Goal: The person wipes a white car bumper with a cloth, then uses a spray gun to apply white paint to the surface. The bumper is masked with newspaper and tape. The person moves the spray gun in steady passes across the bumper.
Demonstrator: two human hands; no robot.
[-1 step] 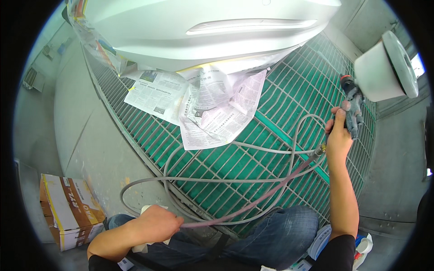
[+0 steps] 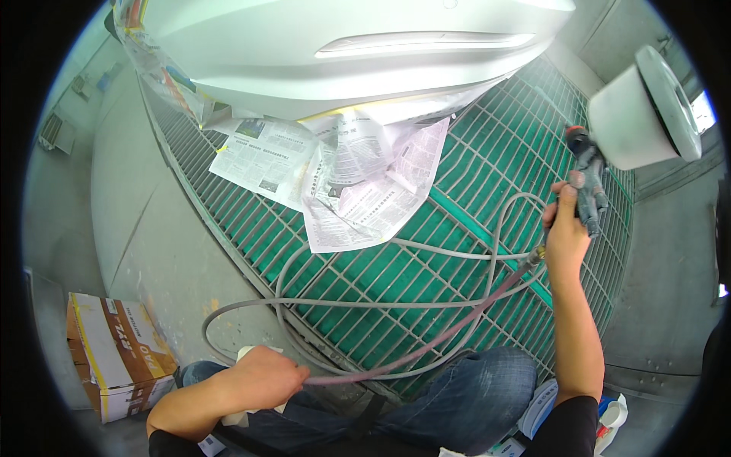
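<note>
In my right hand [image 2: 567, 225] is a paint spray gun [image 2: 588, 164], with my fingers wrapped round its grip. Its white paint cup [image 2: 632, 114] tilts toward the upper right, and the red-ringed front points up and away. A pinkish air hose [image 2: 434, 339] joins the gun's brass fitting [image 2: 537, 255] below the grip. The other end of that stretch runs into my left hand [image 2: 266, 378], closed round the hose near my left thigh. Pale cloth or paper pokes out behind this hand. Ahead stands a white car bumper [image 2: 365, 76], its lower edge masked with newspaper [image 2: 373, 206].
Loops of grey hose [image 2: 358, 304] lie across the metal floor grating [image 2: 365, 324], which has green beneath it. A brown and white cardboard box [image 2: 126, 354] sits at the lower left. Bottles and a white container [image 2: 611, 415] are beside my right arm.
My right hand and the spray gun have shifted slightly left, and the paint cup has tipped and risen a little. The left hand, bumper and newspaper have not moved.
</note>
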